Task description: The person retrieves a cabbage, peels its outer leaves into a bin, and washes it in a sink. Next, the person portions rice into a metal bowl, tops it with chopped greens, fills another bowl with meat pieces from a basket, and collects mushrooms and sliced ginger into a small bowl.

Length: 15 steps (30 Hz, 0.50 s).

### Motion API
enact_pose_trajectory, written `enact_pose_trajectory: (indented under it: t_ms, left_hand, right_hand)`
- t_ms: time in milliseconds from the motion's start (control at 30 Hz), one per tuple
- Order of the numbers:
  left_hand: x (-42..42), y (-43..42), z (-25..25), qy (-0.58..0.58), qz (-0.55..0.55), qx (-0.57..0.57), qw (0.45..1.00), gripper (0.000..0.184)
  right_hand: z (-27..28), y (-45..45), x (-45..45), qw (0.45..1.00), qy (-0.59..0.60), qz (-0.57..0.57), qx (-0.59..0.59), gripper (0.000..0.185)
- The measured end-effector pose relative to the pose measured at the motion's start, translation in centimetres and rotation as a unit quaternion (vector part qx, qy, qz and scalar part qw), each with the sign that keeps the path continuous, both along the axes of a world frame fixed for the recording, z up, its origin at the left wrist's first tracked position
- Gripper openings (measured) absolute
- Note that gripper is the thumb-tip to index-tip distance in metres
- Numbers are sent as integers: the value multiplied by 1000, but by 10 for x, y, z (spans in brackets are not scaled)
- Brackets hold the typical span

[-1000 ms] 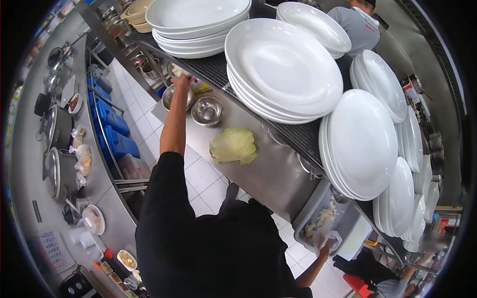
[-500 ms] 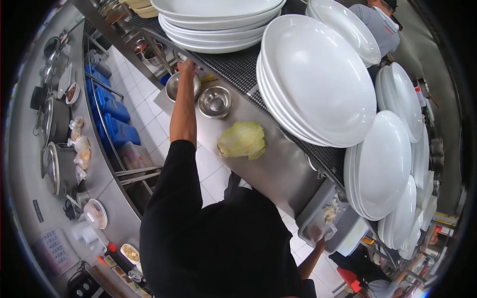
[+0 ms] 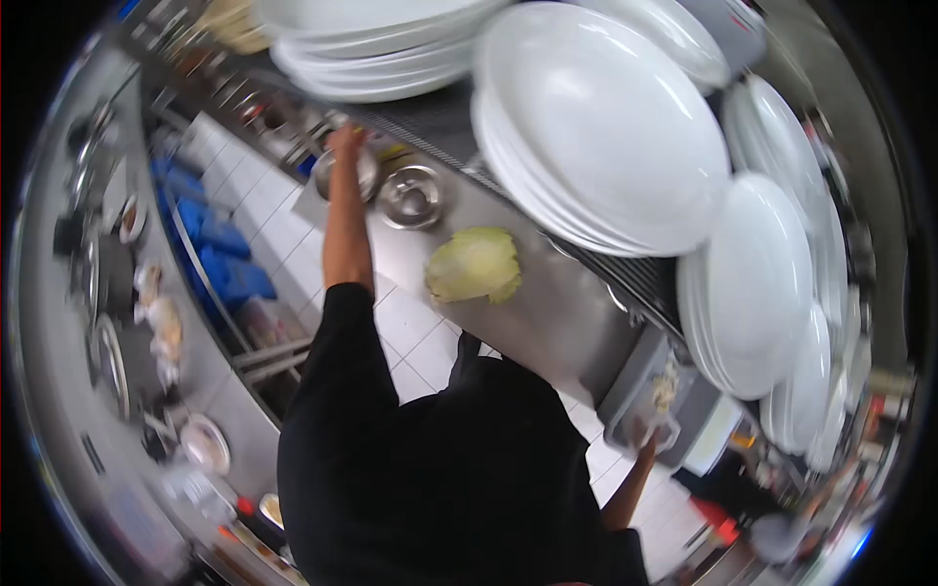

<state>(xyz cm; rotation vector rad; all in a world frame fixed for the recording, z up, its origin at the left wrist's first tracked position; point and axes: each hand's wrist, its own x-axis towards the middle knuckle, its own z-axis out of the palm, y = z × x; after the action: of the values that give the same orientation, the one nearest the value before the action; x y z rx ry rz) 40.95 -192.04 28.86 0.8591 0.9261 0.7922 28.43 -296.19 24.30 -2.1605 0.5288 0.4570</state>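
My left hand (image 3: 346,139) is reached out over the far rim of a steel bowl (image 3: 363,176). Its fingers look closed, but blur and distance hide what is in them. Beside that bowl stands a second steel bowl (image 3: 410,196). A pale green cabbage (image 3: 476,266) lies on the steel counter (image 3: 557,332) between my arms. Low on the right, my right hand (image 3: 646,439) holds a clear plastic item (image 3: 666,434) at a grey tub (image 3: 621,402); whether it is a bag or a container is unclear. Pale pieces (image 3: 664,389) lie in the tub.
Stacks of white oval plates (image 3: 606,127) fill a black mesh shelf (image 3: 445,146) above the counter's far edge. On the left runs another counter with pots and bagged food (image 3: 161,322), above blue bins (image 3: 230,264). Another person's grey sleeve (image 3: 728,34) shows beyond the plates.
The whole view has shifted and blurred as my head moved. Both hands stay near the same things; the clear plastic item remains at the tub.
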Motion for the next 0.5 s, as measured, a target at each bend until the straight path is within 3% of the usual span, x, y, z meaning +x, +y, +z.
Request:
enact_pose_trajectory:
  t_ms: [167,300,367,467,500]
  left_hand:
    - [-11,8,-23,-23,-39,66,997,40]
    - [-39,-29,-17,-26,-6,123,992,43]
    - [-66,-77,-12,-30,-19,142,989,45]
    - [-109,-169,-1,-17,-125,120,985,41]
    - [-124,-205,5,-4,-180,106,978,39]
  right_hand:
    - [4,9,6,973,-24,175,-152,54]
    - [7,-11,20,931,-42,313,-181,54]
    - [-1,-22,23,920,-77,310,-228,54]
    - [-1,-9,14,888,-102,116,-433,54]
    - [1,-6,14,898,-91,99,-419,54]
